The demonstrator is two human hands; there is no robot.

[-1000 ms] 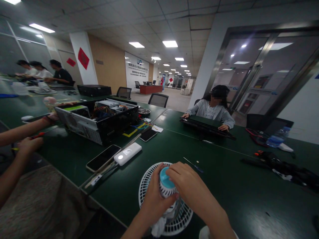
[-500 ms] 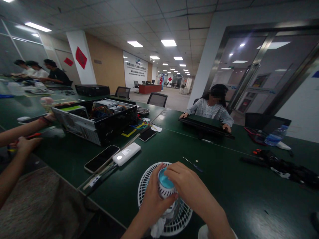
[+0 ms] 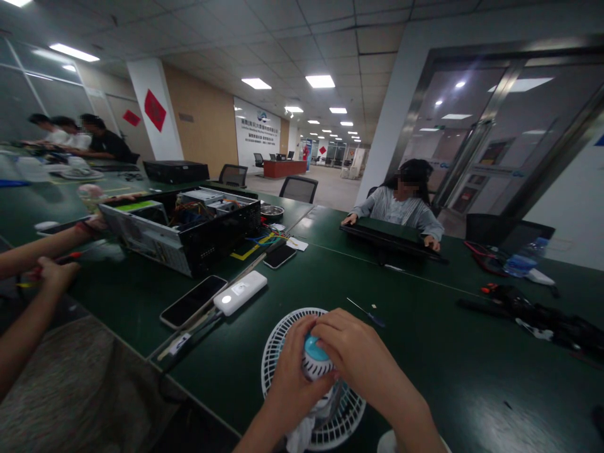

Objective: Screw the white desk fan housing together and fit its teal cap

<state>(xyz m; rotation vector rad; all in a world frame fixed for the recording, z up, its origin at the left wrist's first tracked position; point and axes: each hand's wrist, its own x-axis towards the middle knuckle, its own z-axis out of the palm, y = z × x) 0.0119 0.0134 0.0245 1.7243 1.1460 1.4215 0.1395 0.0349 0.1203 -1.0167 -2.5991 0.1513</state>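
Observation:
Between my hands is a small white round piece with dark slanted slots and a blue top (image 3: pixel 315 349); I cannot make out its kind. My left hand (image 3: pixel 293 371) wraps round its left side, thumb across the front. My right hand (image 3: pixel 352 352) closes over its upper right edge, fingers bent at the blue top. Under both hands stands a round white plastic grille or basket (image 3: pixel 272 352) with slatted walls. White crumpled material (image 3: pixel 301 434) lies below the piece, partly hidden by my left wrist.
Left lie a white power bank (image 3: pixel 240 292), a phone (image 3: pixel 193 302) and another phone (image 3: pixel 280 256). Beyond is an open computer case (image 3: pixel 189 233), with another person's hands (image 3: pixel 59 274) near it. A screwdriver (image 3: pixel 372 316) lies ahead. Across the table a person holds a black panel (image 3: pixel 391 242).
The slotted piece has tipped or turned slightly, so less of its blue top shows. My hands remain around it, their fingers slightly shifted.

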